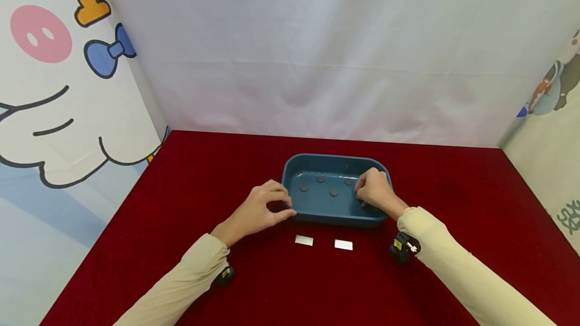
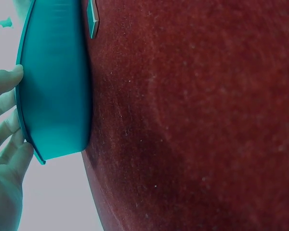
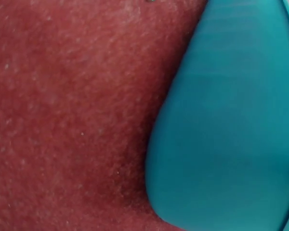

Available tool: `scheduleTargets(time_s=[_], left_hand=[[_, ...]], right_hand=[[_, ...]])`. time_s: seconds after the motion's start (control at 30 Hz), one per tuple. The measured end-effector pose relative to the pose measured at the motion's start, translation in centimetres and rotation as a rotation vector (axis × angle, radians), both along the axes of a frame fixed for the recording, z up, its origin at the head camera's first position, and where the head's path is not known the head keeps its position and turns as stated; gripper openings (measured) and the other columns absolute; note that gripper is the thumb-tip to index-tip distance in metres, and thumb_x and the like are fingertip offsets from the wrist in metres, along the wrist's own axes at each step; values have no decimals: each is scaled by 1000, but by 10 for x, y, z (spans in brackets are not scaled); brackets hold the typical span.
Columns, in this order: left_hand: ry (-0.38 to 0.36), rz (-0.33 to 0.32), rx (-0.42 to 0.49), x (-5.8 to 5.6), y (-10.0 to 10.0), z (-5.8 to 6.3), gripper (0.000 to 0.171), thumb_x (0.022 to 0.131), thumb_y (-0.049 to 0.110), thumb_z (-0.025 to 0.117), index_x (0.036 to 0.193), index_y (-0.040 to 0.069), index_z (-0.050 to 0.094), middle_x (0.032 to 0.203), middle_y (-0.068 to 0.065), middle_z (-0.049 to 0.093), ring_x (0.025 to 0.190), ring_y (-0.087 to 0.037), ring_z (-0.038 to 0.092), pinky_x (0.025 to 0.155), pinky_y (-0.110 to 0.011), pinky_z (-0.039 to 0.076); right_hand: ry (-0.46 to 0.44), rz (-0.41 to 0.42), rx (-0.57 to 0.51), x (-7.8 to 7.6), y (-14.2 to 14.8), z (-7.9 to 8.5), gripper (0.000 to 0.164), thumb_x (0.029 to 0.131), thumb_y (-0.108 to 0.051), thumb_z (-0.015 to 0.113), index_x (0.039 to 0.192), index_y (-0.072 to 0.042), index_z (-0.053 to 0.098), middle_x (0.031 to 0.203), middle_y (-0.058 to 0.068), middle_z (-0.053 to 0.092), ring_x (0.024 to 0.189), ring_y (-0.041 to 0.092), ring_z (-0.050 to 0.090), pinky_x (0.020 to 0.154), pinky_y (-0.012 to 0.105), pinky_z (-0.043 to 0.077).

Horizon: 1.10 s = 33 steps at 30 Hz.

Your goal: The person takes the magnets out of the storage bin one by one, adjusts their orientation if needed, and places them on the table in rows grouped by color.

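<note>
A blue rectangular plastic basin (image 1: pixel 312 209) with rounded corners stands on the red cloth. Several small flat, dull round discs, like coins, lie on its floor, one disc (image 1: pixel 334 192) near the middle. My left hand (image 1: pixel 260 209) holds the basin's left front corner, thumb and fingers spread along the rim; the left wrist view shows the fingertips (image 2: pixel 18 72) at that rim. Inside the basin's right end, my right hand (image 1: pixel 375 189) reaches down with bent fingers near the floor. Whether a disc is between them is hidden. The right wrist view shows only the basin's outer wall (image 3: pixel 221 130) and cloth.
Two small white rectangular pieces, a left one (image 1: pixel 304 240) and a right one (image 1: pixel 343 244), lie on the red cloth (image 1: pixel 453 190) in front of the basin. A pale curtain (image 1: pixel 317 64) hangs behind the table; a cartoon-printed sheet (image 1: pixel 54 114) stands at the left.
</note>
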<state>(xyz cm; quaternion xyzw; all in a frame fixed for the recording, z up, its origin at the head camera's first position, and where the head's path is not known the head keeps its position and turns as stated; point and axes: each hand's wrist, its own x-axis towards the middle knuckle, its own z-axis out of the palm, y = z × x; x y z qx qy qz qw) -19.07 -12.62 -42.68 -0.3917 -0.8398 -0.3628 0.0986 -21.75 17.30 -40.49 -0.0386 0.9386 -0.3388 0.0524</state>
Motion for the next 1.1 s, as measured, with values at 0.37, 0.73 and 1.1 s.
scheduleTargets(time_s=[0.37, 0.73, 1.1], left_hand=[[2, 6, -4, 1, 0, 0, 13, 78, 22, 79, 85, 13, 71, 95, 3, 61, 93, -12, 53, 78, -28, 49], [18, 2, 4, 1, 0, 1, 12, 78, 21, 79, 84, 14, 71, 95, 3, 61, 93, -12, 54, 77, -30, 49], [-10, 6, -7, 2, 0, 3, 12, 79, 22, 78, 85, 14, 71, 96, 4, 61, 94, -12, 53, 79, -29, 49]], right_hand=[[31, 28, 26, -1, 2, -1, 15, 66, 8, 74, 81, 5, 71, 75, 13, 68, 64, 22, 62, 58, 35, 53], [-144, -56, -244, 2, 7, 5, 20, 73, 6, 74, 93, 8, 69, 86, 17, 66, 74, 21, 65, 68, 35, 55], [-291, -69, -489, 10, 10, 18, 31, 82, 7, 65, 112, 13, 61, 96, 20, 68, 87, 31, 68, 85, 46, 50]])
